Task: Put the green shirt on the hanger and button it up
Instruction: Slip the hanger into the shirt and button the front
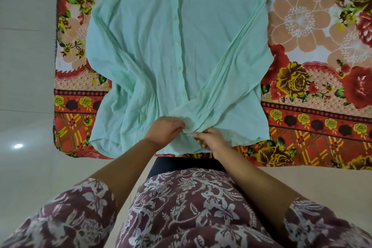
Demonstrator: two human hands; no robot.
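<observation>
Nearest, maroon floral cuffs [76,217]. Just beyond, left hand [165,130] and right hand [211,139], fingers curled, both pinching the bunched hem of the green shirt [153,36] at the foot of its front. Spread flat, front up, on a floral bedspread [302,46], long sleeves [237,62] folded inward toward the hem, buttons [179,68] running up the closed front to the collar at the far edge. Pale floor [24,66] at left.

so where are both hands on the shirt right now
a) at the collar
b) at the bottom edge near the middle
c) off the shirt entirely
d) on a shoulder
b: the left hand and right hand both pinch the green shirt at its near bottom edge, in line with the button strip.
</observation>
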